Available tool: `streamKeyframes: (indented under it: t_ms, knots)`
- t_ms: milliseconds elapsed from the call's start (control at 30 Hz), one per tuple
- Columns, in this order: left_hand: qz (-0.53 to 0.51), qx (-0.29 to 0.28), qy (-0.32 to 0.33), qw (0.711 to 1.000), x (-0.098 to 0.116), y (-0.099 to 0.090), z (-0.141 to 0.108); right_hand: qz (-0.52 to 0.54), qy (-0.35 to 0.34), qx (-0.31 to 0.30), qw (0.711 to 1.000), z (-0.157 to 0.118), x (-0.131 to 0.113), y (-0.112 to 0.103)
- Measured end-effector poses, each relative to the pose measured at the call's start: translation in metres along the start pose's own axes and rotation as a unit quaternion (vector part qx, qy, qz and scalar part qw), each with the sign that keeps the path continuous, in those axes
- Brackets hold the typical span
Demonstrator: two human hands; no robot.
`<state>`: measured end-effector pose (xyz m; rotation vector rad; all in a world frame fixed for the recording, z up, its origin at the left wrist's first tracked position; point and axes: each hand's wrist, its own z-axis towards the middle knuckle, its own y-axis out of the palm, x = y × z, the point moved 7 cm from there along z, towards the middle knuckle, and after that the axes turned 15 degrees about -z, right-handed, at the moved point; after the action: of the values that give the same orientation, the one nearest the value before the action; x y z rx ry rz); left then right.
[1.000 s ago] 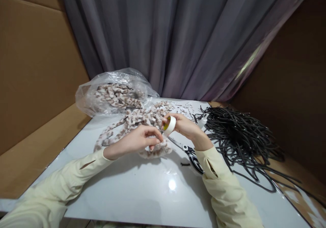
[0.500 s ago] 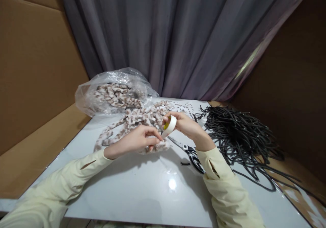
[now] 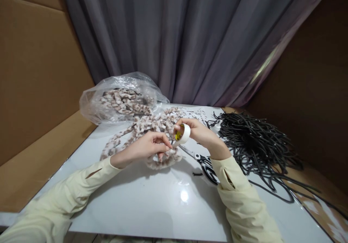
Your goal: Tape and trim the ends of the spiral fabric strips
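I see a glossy, smooth white table (image 3: 130, 206), fluffy cloth-like strips (image 3: 116, 141), a shiny clear plastic bag (image 3: 95, 107), matt cardboard panels (image 3: 40, 62), a softly folded cloth curtain (image 3: 146, 29), and bare metal scissor blades (image 3: 187, 151).

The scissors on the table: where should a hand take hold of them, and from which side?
Grip the scissors by the black handles, probably best from above on the person's side. The handles lie nearer the person, while the metal blades point away and left. The right sleeve is close by, so allow for it.
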<state>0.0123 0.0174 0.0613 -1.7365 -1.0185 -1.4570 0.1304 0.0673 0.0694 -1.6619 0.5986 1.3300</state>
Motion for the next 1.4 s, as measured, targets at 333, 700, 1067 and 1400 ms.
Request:
streamKeyframes:
  t_ms: [333, 700, 1067, 1400]
  knots:
    - [-0.01, 0.012, -0.009, 1.0, -0.003, -0.002, 0.0, -0.047, -0.019, 0.011, 0.999, -0.007, -0.013, 0.002]
    - [-0.118, 0.032, 0.057, 0.991, 0.0, -0.007, 0.003, -0.313, -0.168, 0.031, 0.934, -0.033, -0.052, 0.013]
    - [-0.157, 0.058, 0.143, 0.975, 0.019, -0.021, -0.001, -0.364, -0.236, 0.027, 0.901, -0.062, -0.074, 0.03]
    - [-0.088, 0.029, 0.141, 0.986, 0.026, -0.011, -0.011, -0.212, -0.126, 0.009, 0.969, -0.036, -0.054, 0.003]
